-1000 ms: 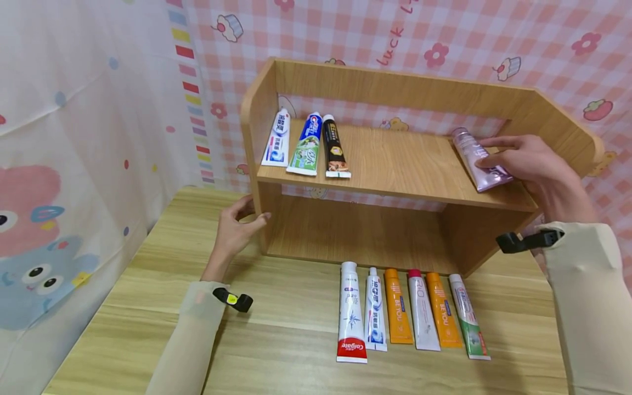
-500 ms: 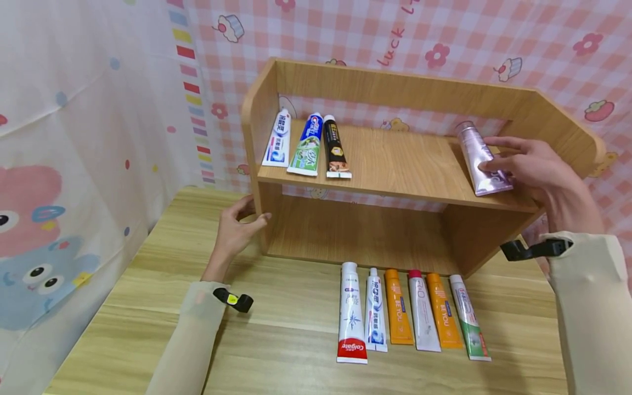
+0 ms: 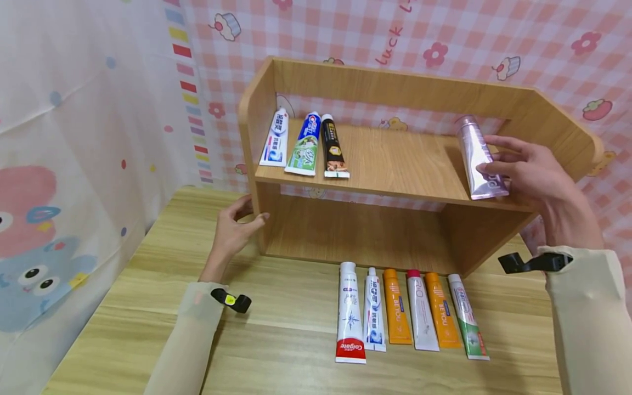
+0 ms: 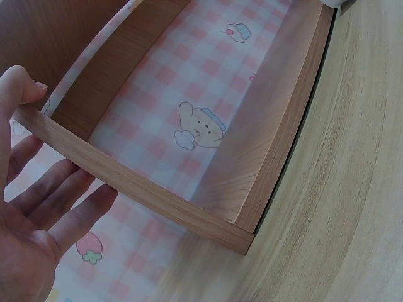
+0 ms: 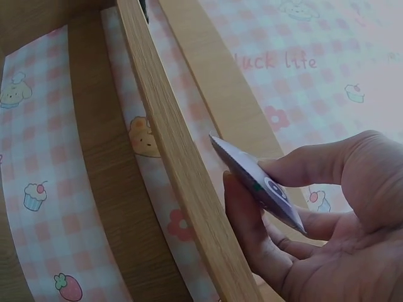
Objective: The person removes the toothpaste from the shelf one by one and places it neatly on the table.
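Observation:
In the head view, my right hand [image 3: 530,173] pinches a shiny lilac tube [image 3: 476,159] between thumb and fingers at the right end of the upper shelf. The tube's cap points to the back wall. The right wrist view shows the tube's flat end [image 5: 258,182] close beside the shelf edge. My left hand [image 3: 237,227] grips the left side panel of the wooden shelf unit [image 3: 395,192]. Its thumb is on the inner side and its fingers are outside. On the upper shelf's left lie a white-and-blue toothpaste tube [image 3: 275,140], a blue-and-green one [image 3: 304,145] and a black one [image 3: 334,147].
Several toothpaste tubes lie in a row on the table before the unit, from a red-and-white Colgate tube [image 3: 351,315] to a white-and-green tube [image 3: 469,318]. A pink checked cloth [image 3: 326,33] hangs behind, a white patterned curtain [image 3: 99,137] at the left.
My right hand has drawn the lilac tube slightly toward the shelf's front edge and turned it a little straighter. My left hand has stayed on the side panel.

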Demonstrator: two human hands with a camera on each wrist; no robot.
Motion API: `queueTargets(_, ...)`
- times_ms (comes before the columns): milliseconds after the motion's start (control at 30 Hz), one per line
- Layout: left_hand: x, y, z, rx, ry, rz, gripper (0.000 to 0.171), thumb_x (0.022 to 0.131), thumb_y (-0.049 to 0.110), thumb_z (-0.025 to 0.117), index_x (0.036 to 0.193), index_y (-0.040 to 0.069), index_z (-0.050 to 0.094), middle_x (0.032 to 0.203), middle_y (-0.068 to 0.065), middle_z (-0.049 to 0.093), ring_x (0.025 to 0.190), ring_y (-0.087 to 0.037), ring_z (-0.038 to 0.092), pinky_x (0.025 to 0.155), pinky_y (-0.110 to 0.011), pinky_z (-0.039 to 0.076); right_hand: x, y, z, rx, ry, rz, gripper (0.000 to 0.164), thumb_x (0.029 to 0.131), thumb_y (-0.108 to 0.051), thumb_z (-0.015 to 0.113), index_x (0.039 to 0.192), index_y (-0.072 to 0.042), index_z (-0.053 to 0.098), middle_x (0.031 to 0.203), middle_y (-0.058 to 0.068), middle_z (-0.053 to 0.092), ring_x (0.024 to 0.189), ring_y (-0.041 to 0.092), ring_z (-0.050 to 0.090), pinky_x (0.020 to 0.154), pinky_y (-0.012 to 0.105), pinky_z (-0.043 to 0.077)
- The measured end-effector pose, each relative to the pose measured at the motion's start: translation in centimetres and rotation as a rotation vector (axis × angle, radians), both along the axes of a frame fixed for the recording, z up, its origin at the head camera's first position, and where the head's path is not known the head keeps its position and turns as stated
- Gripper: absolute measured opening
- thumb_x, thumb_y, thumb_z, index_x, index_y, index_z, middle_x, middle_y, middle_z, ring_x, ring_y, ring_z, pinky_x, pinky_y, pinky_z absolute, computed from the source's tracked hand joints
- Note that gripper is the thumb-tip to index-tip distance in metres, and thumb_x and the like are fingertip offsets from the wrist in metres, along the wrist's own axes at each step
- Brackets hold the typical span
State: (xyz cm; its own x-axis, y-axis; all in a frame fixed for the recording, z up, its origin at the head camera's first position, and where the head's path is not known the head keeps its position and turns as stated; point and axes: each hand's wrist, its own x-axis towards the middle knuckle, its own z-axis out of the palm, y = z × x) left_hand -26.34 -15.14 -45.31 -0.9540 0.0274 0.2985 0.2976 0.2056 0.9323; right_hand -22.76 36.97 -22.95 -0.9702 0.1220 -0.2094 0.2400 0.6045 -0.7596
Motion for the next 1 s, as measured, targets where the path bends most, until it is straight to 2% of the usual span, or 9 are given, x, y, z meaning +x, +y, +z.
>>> queueTargets(167,0.1,0.0,0.1,-0.004,0.003,0.002,0.049,0.089,0.016,0.076,0.137,0.011,0.065,0.123,-0.015,0.072,0.109,-0.024,0.064,0.089,-0.02,0.058,0.8,-0.4,-0.3,-0.108,0.047,-0.024,0.076,0.092,-0.039,0.074,0.158,-0.043,0.035,0.118,-0.02,0.057,0.099,0.005,0.057,0.075,0.022,0.059)
queueTargets(333,0.2,-0.1,0.0,0.01,0.002,-0.001,0.049,0.088,0.015,0.077,0.136,0.01,0.066,0.122,-0.017,0.072,0.107,-0.021,0.064,0.086,-0.016,0.058,1.6,-1.1,-0.5,-0.157,0.077,-0.037,0.074,0.092,-0.036,0.075,0.156,-0.044,0.038,0.123,-0.018,0.057,0.091,0.002,0.061,0.073,0.024,0.061)
queueTargets(400,0.3,-0.2,0.0,0.01,-0.003,0.0,0.049,0.088,0.014,0.077,0.136,0.009,0.066,0.122,-0.017,0.072,0.107,-0.021,0.064,0.085,-0.016,0.058,1.9,-1.3,-0.7,-0.139,0.09,-0.036,0.074,0.093,-0.038,0.074,0.156,-0.044,0.038,0.127,-0.015,0.054,0.093,0.003,0.061,0.073,0.024,0.061)
queueTargets(500,0.3,-0.2,0.0,0.005,-0.002,0.002,0.049,0.088,0.015,0.077,0.136,0.01,0.066,0.122,-0.016,0.072,0.107,-0.02,0.064,0.086,-0.019,0.059,2.4,-1.5,-0.8,-0.153,0.112,-0.039,0.073,0.092,-0.037,0.075,0.155,-0.044,0.039,0.128,-0.012,0.053,0.094,0.007,0.061,0.073,0.024,0.061)
queueTargets(667,0.2,-0.1,0.2,0.007,0.02,-0.001,0.049,0.088,0.013,0.076,0.136,0.011,0.066,0.122,-0.016,0.073,0.109,-0.025,0.065,0.094,-0.033,0.059,3.2,-1.8,-1.0,-0.148,0.144,-0.061,0.072,0.09,-0.04,0.075,0.153,-0.045,0.042,0.128,-0.011,0.053,0.101,0.013,0.057,0.072,0.022,0.06)
queueTargets(800,0.2,0.0,0.3,0.011,0.026,-0.002,0.049,0.088,0.012,0.076,0.136,0.01,0.066,0.122,-0.017,0.073,0.108,-0.026,0.065,0.093,-0.032,0.059,3.9,-2.1,-1.2,-0.136,0.158,-0.075,0.07,0.089,-0.042,0.075,0.152,-0.047,0.043,0.128,-0.012,0.053,0.103,0.014,0.055,0.072,0.021,0.059)
queueTargets(867,0.2,0.0,0.3,0.006,0.023,0.0,0.05,0.088,0.013,0.076,0.137,0.011,0.066,0.123,-0.015,0.072,0.109,-0.024,0.065,0.094,-0.031,0.059,4.3,-2.2,-1.4,-0.177,0.17,-0.082,0.071,0.088,-0.04,0.077,0.151,-0.046,0.045,0.127,-0.01,0.054,0.103,0.014,0.056,0.072,0.021,0.059)
queueTargets(933,0.2,0.1,0.3,-0.003,0.018,0.003,0.05,0.088,0.013,0.076,0.138,0.012,0.065,0.124,-0.015,0.072,0.108,-0.021,0.064,0.095,-0.034,0.059,4.7,-2.4,-1.6,-0.271,0.181,-0.09,0.073,0.086,-0.035,0.081,0.151,-0.043,0.048,0.128,-0.008,0.055,0.104,0.015,0.055,0.071,0.022,0.06)
queueTargets(1000,0.3,0.1,0.4,-0.008,0.013,0.005,0.051,0.089,0.012,0.076,0.138,0.011,0.064,0.125,-0.015,0.072,0.108,-0.019,0.064,0.099,-0.042,0.058,5.2,-2.5,-1.9,-0.369,0.197,-0.093,0.075,0.084,-0.03,0.083,0.15,-0.04,0.049,0.128,-0.006,0.054,0.106,0.017,0.054,0.071,0.022,0.061)
